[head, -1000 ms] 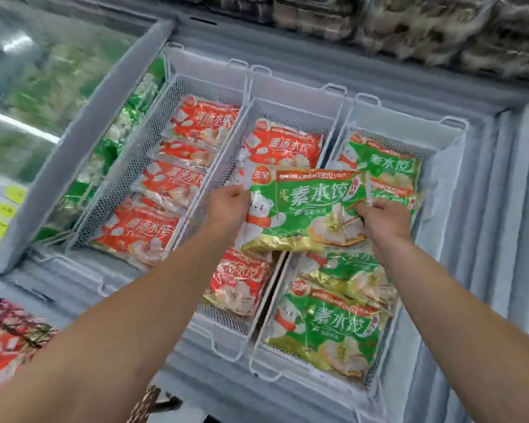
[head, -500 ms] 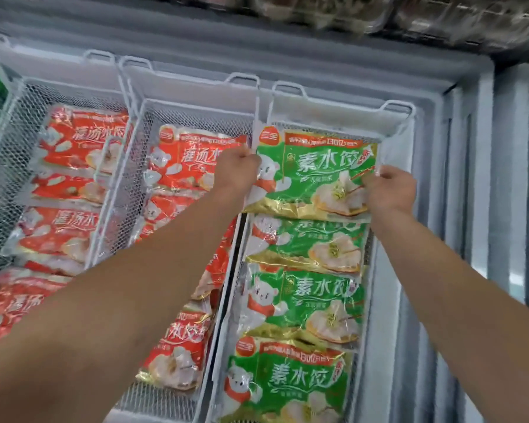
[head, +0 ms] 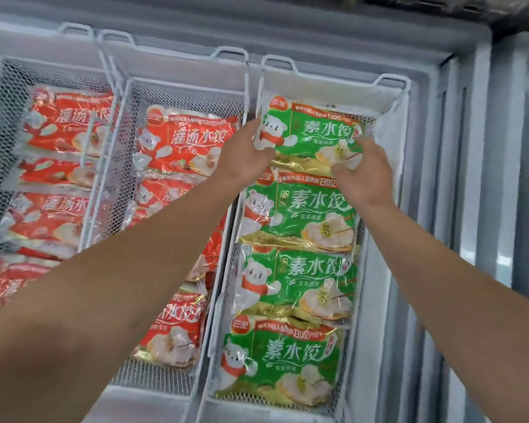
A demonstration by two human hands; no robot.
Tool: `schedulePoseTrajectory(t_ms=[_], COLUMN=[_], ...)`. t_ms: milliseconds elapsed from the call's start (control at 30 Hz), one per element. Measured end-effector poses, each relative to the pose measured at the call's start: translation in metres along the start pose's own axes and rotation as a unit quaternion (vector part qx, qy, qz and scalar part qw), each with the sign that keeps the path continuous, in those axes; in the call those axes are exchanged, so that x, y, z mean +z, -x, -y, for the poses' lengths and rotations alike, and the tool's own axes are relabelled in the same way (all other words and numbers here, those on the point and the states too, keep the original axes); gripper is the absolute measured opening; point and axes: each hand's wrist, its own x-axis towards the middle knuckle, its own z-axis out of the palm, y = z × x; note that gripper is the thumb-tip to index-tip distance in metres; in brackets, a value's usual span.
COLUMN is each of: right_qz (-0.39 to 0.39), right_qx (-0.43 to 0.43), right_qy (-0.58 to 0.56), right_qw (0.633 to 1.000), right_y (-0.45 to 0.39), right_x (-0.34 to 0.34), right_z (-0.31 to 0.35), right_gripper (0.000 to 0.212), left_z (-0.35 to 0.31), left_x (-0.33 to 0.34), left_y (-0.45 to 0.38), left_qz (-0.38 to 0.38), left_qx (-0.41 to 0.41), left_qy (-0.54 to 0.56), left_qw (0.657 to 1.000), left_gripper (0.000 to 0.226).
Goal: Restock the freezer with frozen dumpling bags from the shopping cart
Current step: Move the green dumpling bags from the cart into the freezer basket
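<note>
A green dumpling bag (head: 310,134), printed with a white bear, is gripped at both ends by the left hand (head: 245,154) and right hand (head: 364,170).

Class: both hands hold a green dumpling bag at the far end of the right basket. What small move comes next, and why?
Probably let go: the green dumpling bag already lies in the wire basket behind three like it, with the left hand and right hand gripping its edges.

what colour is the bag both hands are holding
Green, with a gold bottom edge; the held bag shows in the head view.
</note>
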Motion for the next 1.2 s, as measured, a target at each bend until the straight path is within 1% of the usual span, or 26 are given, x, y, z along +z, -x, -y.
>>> schedulePoseTrajectory(t_ms=[133,267,333,467,600,700,767,833,933,1100,1200], right_qz=[0.033,0.064,0.084,0.123,0.161,0.187,0.210,0.224,0.251,0.300,0.316], right_qx=[-0.077,-0.140,-0.165,-0.209,-0.292,-0.327,-0.370,-0.400,-0.442,-0.504,-0.525], right_qy=[0.054,0.097,0.108,0.137,0.167,0.180,0.190,0.205,0.220,0.246,0.256], right_qw=[0.995,0.983,0.977,0.960,0.928,0.909,0.885,0.864,0.832,0.772,0.748], right_y=[0.060,0.136,0.175,0.240,0.308,0.354,0.393,0.421,0.467,0.549,0.593], right_x=[-0.001,0.000,0.002,0.010,0.025,0.037,0.051,0.063,0.086,0.132,0.162], right_z=[0.017,0.027,0.029,0.022,0.012,0.009,0.009,0.011,0.018,0.036,0.045], right_gripper=[0.059,0.058,0.058,0.059,0.059,0.059,0.061,0.058,0.050,0.052,0.052], left_z=[0.003,0.017,0.034,0.072,0.111,0.136,0.157,0.172,0.201,0.257,0.292], left_x=[-0.022,-0.043,-0.051,-0.060,-0.060,-0.055,-0.052,-0.050,-0.048,-0.049,-0.052], left_y=[0.063,0.151,0.198,0.285,0.379,0.443,0.494,0.531,0.587,0.672,0.714], left_qz=[-0.014,-0.016,-0.034,-0.074,-0.149,-0.197,-0.233,-0.250,-0.291,-0.363,-0.390], left_qx=[0.011,0.018,0.011,-0.021,-0.066,-0.100,-0.133,-0.158,-0.201,-0.260,-0.279], left_qy=[-0.031,-0.054,-0.055,-0.035,-0.035,-0.018,-0.010,-0.009,0.016,0.096,0.126], left_qw=[0.999,0.998,0.998,0.996,0.986,0.975,0.963,0.955,0.935,0.889,0.868], left_gripper=[0.058,0.052,0.051,0.055,0.055,0.055,0.052,0.051,0.051,0.048,0.047])
